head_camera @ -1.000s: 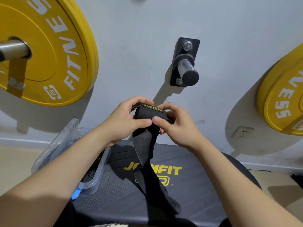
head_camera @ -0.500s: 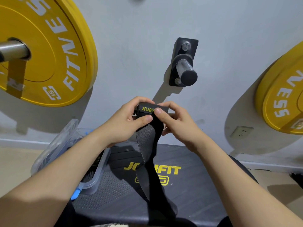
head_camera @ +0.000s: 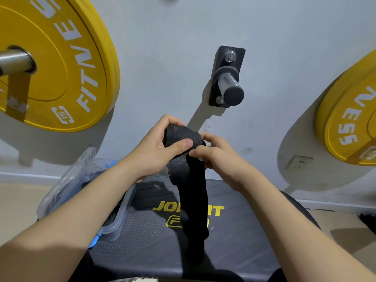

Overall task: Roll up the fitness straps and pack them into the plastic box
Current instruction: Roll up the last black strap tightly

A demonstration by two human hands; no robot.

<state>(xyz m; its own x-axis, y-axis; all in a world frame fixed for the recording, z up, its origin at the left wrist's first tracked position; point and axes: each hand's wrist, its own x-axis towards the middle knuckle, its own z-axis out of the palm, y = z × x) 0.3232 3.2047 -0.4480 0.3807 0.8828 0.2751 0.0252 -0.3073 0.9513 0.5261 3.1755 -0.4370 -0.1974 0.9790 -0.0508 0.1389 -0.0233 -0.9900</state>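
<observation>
Fitness strap point(head_camera: 189, 190) setting: black bench point(head_camera: 244, 231), yellow-lettered, below both forearms.
Plastic box point(head_camera: 127, 202): clear, at the bench's left edge, lid point(head_camera: 67, 180) tilted open; dark contents, hard to identify.
Fitness strap: black; rolled end held up above the bench, loose tail hanging down in front of the bench lettering.
Step, judged: rolling partway, long tail yet to wind, packing not yet begun.
Risk: springing loose of the roll point(head_camera: 181, 135) on any easing of thumb pressure; skewed, cone-shaped winding from uneven feed of the twisted tail; too fat a bundle for the box from slack turns.
Left hand point(head_camera: 150, 155): above the bench, curled round the roll, thumb point(head_camera: 184, 143) pressed across its front.
Right hand point(head_camera: 221, 161): above the bench's middle, fingertips point(head_camera: 196, 153) pinching the strap just beneath the roll.
</observation>
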